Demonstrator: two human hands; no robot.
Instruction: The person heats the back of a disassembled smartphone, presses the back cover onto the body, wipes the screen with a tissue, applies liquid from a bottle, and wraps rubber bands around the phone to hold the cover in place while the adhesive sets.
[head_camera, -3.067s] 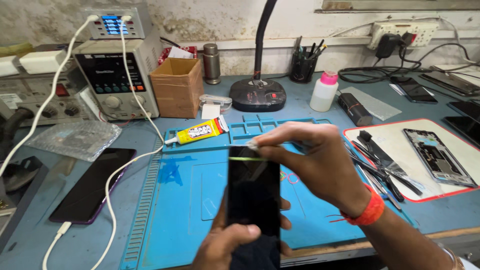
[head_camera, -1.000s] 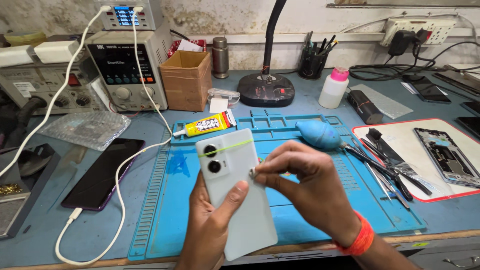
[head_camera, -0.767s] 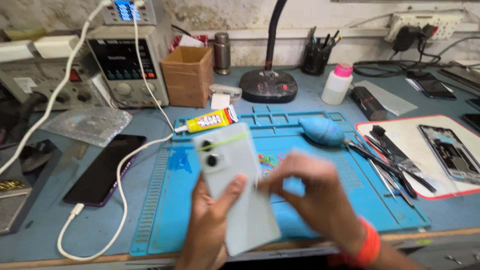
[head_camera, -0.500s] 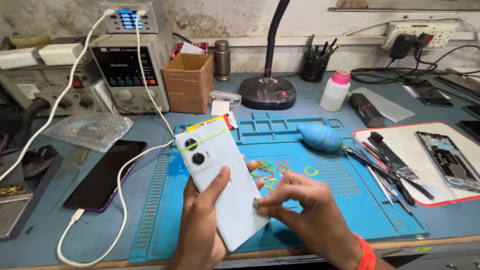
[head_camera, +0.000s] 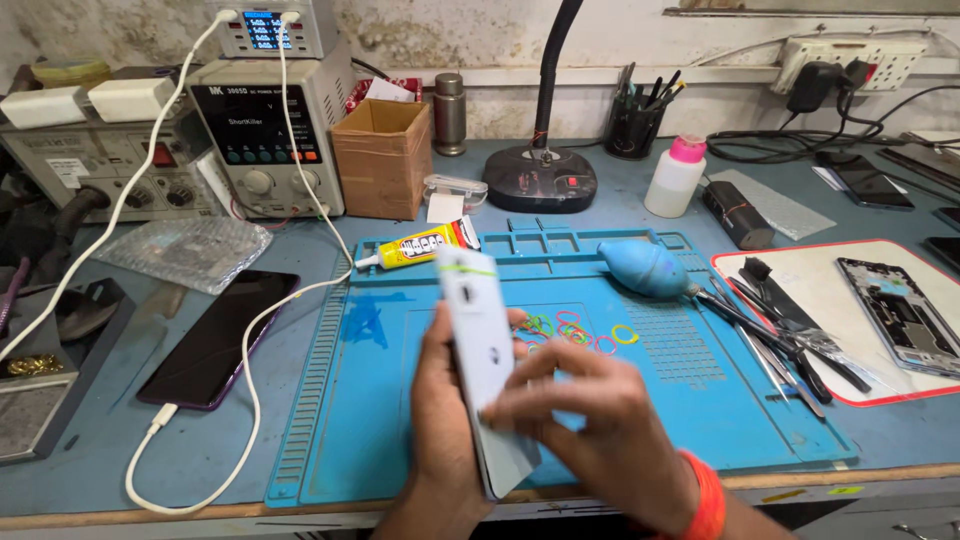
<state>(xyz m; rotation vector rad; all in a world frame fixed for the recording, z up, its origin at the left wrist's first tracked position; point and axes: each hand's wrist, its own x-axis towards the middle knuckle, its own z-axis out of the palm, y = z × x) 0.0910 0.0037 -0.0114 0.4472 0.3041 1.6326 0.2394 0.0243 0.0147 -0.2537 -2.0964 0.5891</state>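
My left hand (head_camera: 440, 420) grips a white smartphone (head_camera: 478, 350) from behind, turned nearly edge-on above the blue repair mat (head_camera: 340, 400). A thin green rubber band crosses the phone near its top. My right hand (head_camera: 590, 430), with an orange wristband, holds the phone's lower right side with fingers on its back. Several coloured rubber bands (head_camera: 570, 332) lie on the mat just beyond my hands.
A yellow glue tube (head_camera: 420, 245) and a blue dust blower (head_camera: 645, 268) lie on the mat's far side. A dark phone (head_camera: 215, 340) on a white cable lies left. Tweezers and tools (head_camera: 780, 335) and an opened phone (head_camera: 900, 315) sit right. Power supplies, a cardboard box and a lamp base stand behind.
The phone, first held screen-up, was flipped to show its white back and is now rotated nearly edge-on. My right hand stayed on its lower right side.
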